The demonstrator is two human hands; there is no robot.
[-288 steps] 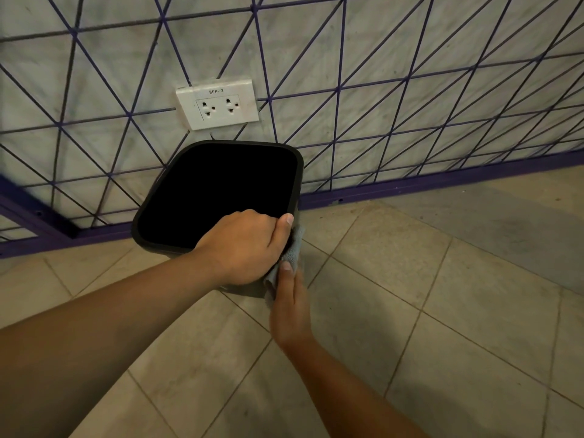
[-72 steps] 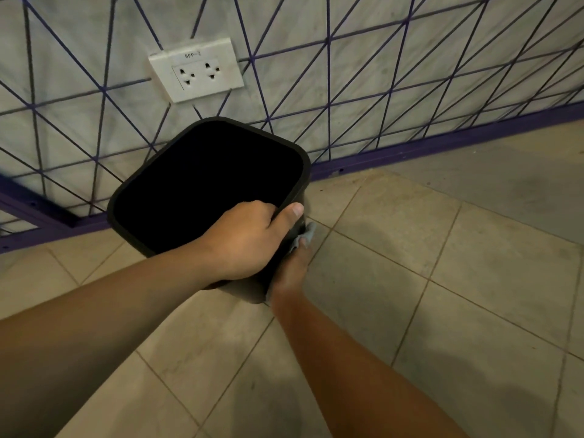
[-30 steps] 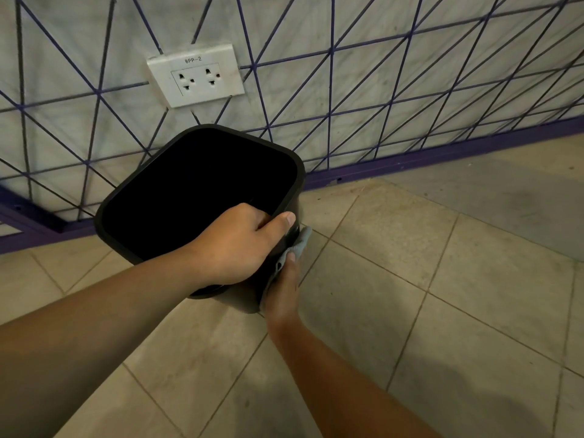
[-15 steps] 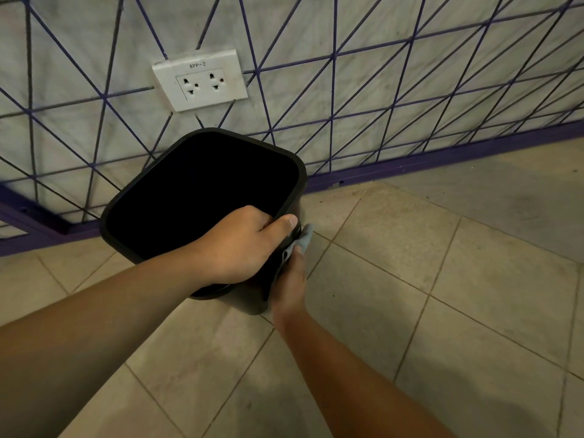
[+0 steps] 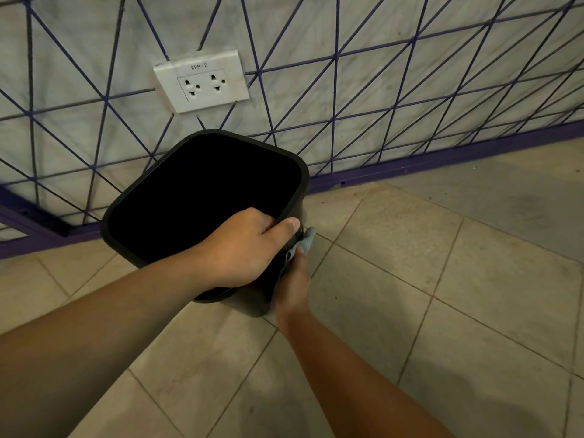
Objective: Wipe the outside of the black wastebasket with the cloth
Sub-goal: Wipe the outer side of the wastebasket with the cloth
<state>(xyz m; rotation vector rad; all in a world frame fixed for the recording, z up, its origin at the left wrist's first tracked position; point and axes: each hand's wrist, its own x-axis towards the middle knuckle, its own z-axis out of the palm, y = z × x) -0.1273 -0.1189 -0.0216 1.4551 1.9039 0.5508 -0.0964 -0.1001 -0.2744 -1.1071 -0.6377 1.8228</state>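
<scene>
**Wastebasket gripped at rim, cloth applied to side**

Left hand (image 5: 243, 248): clenched over near rim of black wastebasket (image 5: 284, 172), fingers inside, thumb outside. Right hand (image 5: 292, 284): pressing grey cloth (image 5: 307, 243) against outer right wall just below the rim; finger curl around cloth not discernible. Wastebasket tilted, standing on tiled floor (image 5: 410, 295) near wall with purple line pattern (image 5: 379, 74). White double socket (image 5: 202, 81) above, well apart.

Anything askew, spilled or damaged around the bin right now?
Only the wastebasket is askew: it sits tipped toward the wall, but the left hand grips its near rim, so that looks deliberate. The right hand presses the cloth to its outer side. No spill or damage shows.
</scene>
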